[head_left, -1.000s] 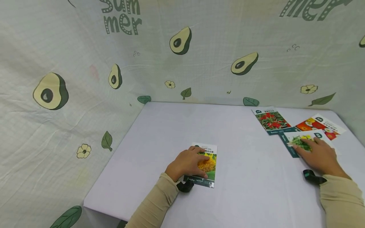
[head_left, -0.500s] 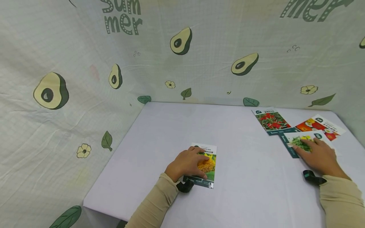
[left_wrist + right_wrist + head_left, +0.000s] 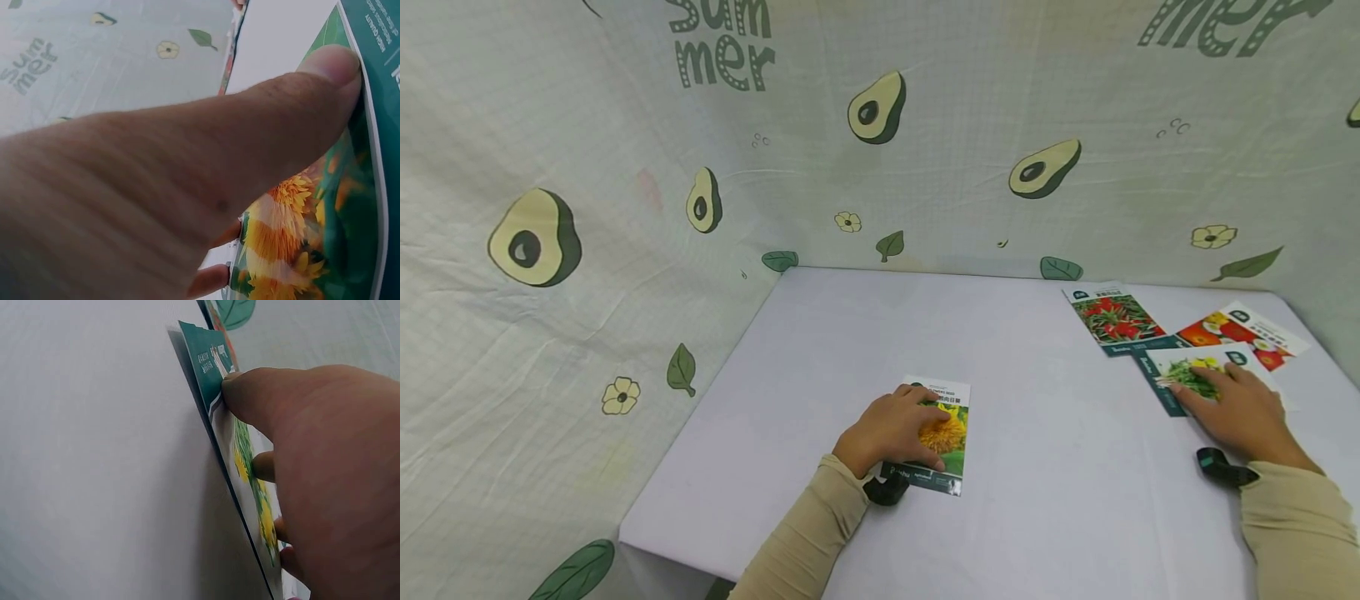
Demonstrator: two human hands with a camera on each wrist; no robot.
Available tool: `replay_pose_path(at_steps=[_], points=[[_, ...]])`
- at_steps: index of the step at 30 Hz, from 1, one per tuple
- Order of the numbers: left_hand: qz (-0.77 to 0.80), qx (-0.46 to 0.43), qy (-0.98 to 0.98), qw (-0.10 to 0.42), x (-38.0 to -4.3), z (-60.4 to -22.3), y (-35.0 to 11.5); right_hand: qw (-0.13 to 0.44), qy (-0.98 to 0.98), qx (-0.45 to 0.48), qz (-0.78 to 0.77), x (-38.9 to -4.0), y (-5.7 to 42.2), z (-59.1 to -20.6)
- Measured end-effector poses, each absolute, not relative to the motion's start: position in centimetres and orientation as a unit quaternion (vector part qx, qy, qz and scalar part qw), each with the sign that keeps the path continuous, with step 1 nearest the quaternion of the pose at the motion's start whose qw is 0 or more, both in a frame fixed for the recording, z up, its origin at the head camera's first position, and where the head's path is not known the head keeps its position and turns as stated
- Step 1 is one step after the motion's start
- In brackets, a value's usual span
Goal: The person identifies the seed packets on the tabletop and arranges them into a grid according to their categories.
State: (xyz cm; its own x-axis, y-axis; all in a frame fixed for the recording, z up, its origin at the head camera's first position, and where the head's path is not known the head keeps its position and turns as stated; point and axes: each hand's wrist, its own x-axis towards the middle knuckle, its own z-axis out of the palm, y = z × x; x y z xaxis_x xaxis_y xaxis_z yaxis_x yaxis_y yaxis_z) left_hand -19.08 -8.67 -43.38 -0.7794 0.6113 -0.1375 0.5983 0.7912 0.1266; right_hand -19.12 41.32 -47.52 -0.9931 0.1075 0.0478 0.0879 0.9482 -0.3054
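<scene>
My left hand (image 3: 891,429) rests on a flower seed packet (image 3: 952,438) with an orange bloom, lying near the middle of the table. Its fingers are spread over the picture, and in the left wrist view the thumb (image 3: 334,65) touches the packet beside its dark green band. On the right, my right hand (image 3: 1247,412) lies over a white seed packet (image 3: 1168,358) with yellow flowers, thumb and fingertips on its face. The right wrist view has that packet's green end (image 3: 209,362) lifted slightly, with a shadow beside it. The palms hide part of both packets.
Behind the right hand lie a seed packet with red flowers (image 3: 1116,319) and one with red and orange flowers (image 3: 1273,333), partly overlapped by the white packet. The white table (image 3: 790,400) meets an avocado-print cloth (image 3: 955,208) at its back and left.
</scene>
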Motion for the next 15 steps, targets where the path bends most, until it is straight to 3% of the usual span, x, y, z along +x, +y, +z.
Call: replay_pose_path(at_steps=[15], points=[[0.057,0.323,0.940,0.091,-19.43,-43.66,-9.14,0.027,-0.987,-0.051,0.151,-19.25,41.31,-47.60]])
